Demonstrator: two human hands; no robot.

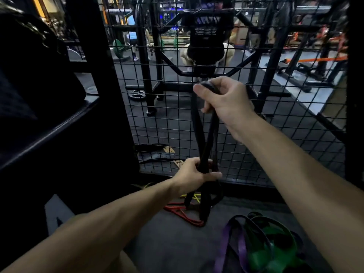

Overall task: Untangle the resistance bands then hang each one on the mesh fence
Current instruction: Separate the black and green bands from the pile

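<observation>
A black resistance band [199, 127] stretches upright in front of the black mesh fence [285, 123]. My right hand [222, 99] grips its top loop, thumb over the band. Lower down, my left hand [194, 175] grips the bunched strands. The band's bottom end hangs to the floor among a red band [181, 212] and a thin yellow band [194, 197]. A tangle of green band [273, 245] and purple band [224, 243] lies on the floor at the lower right.
A dark cabinet or rack [65, 123] stands close on the left. Beyond the fence a person [208, 36] sits at a black gym machine, with weight plates [137, 94] on the floor. The dark floor [167, 239] runs below my arms.
</observation>
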